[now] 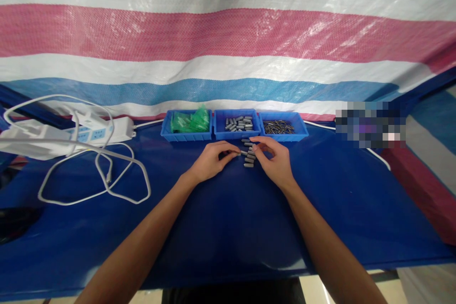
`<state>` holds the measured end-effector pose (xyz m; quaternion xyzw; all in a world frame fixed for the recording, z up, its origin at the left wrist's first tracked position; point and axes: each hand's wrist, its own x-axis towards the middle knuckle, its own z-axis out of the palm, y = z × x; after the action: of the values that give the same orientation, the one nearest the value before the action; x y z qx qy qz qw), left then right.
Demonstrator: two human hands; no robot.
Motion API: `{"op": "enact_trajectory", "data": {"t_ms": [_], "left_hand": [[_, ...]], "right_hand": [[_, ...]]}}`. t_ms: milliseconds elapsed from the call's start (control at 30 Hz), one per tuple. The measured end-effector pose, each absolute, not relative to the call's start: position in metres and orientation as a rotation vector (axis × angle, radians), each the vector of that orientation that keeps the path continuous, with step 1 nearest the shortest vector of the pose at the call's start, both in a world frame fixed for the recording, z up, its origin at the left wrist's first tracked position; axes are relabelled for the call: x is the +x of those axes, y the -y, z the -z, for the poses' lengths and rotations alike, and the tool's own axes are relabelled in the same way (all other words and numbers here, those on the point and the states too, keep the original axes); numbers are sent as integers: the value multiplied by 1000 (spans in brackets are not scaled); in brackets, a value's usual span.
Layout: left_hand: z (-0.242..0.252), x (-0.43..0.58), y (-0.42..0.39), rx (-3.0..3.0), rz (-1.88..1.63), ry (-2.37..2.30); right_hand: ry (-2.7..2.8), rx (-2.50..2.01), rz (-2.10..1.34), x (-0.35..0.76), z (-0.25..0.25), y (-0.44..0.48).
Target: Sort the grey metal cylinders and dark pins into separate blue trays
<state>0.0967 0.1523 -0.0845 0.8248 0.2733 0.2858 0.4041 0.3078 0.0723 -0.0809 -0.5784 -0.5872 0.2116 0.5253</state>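
A column of short grey metal cylinders (249,160) lies on the blue tabletop, between my two hands. My left hand (210,159) is closed in a pinch at the left side of this column. At its fingertips shows the end of a small metal piece (243,152), too small to make out fully. From the right, my right hand (274,159) reaches to the upper part of the column. Its thumb and index finger close around the end of one grey cylinder (248,144); the other fingers are curled and partly hidden.
Behind the hands stand three blue bins: one with green plastic bags (192,121), one with grey cylinders (238,124), one with thin metal pins (280,127). White power strips (94,130) and a looped white cable (142,171) lie left. A striped sheet (228,33) hangs behind.
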Motion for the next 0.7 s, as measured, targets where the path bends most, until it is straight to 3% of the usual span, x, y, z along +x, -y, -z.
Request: {"op": "enact_trajectory", "data": {"t_ms": [200, 700], "left_hand": [[82, 105, -148, 1644, -809, -758], [76, 105, -150, 1337, -855, -740]], "right_hand": [[1426, -1406, -529, 305, 81, -72], [1413, -1402, -608, 303, 84, -71]]}}
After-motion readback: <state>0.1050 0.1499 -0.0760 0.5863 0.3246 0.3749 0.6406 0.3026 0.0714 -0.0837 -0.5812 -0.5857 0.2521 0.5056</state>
